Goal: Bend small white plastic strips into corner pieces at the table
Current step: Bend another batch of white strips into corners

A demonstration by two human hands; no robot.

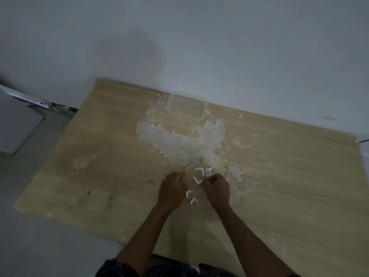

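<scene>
Both hands are working low over the middle of the wooden counter (99,176). The right hand (216,189) is curling its fingers and pinching a small white strip (209,173), which is poking out from its top edge toward the heap. The left hand (171,188) is sitting just beside it with its fingers curled under. The picture is too blurred to tell whether it is holding anything. Four bent corner pieces (199,169) are lying on the counter around the gap between the hands, two up by the fingertips and two nearer the wrists. Beyond them a big heap of strips (179,140) is spreading across the counter. A clear tub (186,105) is sitting behind the heap, close to the wall (199,47). A white box (16,120) is standing on the floor off to the left.
</scene>
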